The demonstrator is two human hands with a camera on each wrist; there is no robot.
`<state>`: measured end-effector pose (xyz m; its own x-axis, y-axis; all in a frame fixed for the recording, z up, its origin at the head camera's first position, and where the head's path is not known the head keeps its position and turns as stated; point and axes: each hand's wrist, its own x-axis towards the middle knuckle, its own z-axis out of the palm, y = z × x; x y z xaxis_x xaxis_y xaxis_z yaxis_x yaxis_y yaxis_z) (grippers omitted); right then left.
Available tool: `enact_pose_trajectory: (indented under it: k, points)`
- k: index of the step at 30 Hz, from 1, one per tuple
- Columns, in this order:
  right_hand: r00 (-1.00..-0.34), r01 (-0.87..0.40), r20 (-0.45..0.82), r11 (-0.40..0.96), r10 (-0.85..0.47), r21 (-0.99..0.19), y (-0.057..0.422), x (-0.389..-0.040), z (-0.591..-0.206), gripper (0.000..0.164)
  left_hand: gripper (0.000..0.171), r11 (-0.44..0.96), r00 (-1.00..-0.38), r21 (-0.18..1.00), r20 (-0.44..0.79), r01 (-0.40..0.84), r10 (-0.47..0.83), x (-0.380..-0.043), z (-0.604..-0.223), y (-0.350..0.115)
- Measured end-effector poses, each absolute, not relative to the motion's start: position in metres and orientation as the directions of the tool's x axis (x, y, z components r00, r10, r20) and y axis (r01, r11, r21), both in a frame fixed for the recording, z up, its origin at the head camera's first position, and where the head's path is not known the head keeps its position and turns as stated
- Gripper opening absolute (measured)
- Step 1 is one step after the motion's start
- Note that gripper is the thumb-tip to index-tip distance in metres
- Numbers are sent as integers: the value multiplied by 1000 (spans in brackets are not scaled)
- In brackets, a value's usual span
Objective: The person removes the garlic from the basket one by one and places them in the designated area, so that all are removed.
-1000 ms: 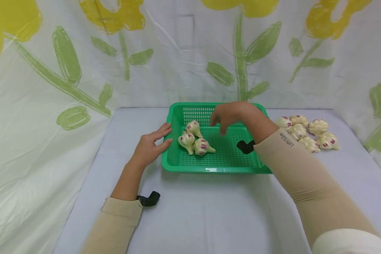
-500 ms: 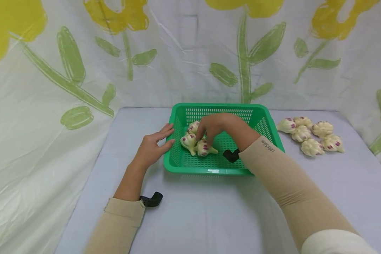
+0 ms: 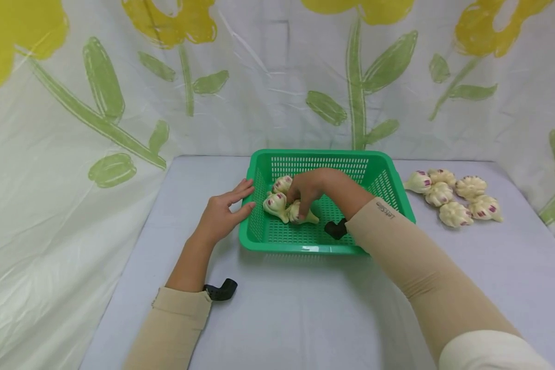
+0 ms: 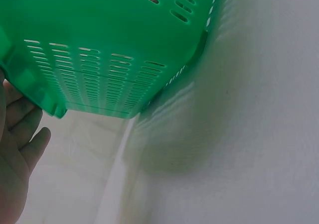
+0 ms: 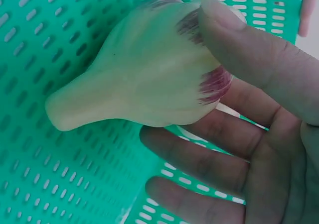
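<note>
A green slotted plastic basket [image 3: 310, 250] stands on the table with three white, purple-streaked garlic bulbs inside, at its left end. My right hand [image 3: 311, 187] reaches in from above and grips the front bulb [image 5: 149, 74]. In the right wrist view its thumb [image 5: 239, 40] presses on the bulb's rounded end, the fingers lie beneath, and the stem points away from the palm. Beside it are the second bulb [image 3: 275, 203] and, farther back, the third bulb [image 3: 283, 183]. My left hand [image 3: 219, 211] touches the basket's left rim with extended fingers; the left wrist view shows fingertips behind that rim.
Several more garlic bulbs [image 3: 455, 214] lie in a loose group on the white-covered table [image 3: 277, 313], right of the basket. A white curtain [image 3: 268, 113] printed with yellow flowers hangs behind the table and along its sides.
My right hand has moved left and down from over the basket's middle to the front bulb and taken hold of it. The left hand stays at the rim.
</note>
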<state>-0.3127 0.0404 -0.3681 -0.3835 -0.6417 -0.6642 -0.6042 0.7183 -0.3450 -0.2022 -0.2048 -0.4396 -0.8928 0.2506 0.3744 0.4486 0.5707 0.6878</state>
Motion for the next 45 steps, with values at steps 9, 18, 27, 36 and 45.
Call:
enact_pose_trajectory:
  k: [9, 18, 27, 36, 45]
  points:
    - [-498, -453, -723, 855, -479, -254, 43, -312, -368, 78, 45, 555, -901, 710, 358, 433, 244, -202, -437, -202]
    - [-526, -411, -756, 895, -391, -177, 46, -316, -370, 73, 46, 575, -910, 706, 337, 413, 240, -203, -436, -202]
    - [-518, -340, -764, 912, -385, -230, 50, -321, -380, 78, 46, 572, -912, 711, 335, 409, 237, -202, -437, -201]
    - [-492, -352, -770, 902, -406, -250, 49, -323, -388, 86, 46, 572, -917, 717, 327, 399, 230, -201, -436, -203]
    - [-486, -345, -764, 896, -425, -279, 49, -324, -391, 85, 45, 573, -903, 699, 358, 429, 239, -202, -440, -205]
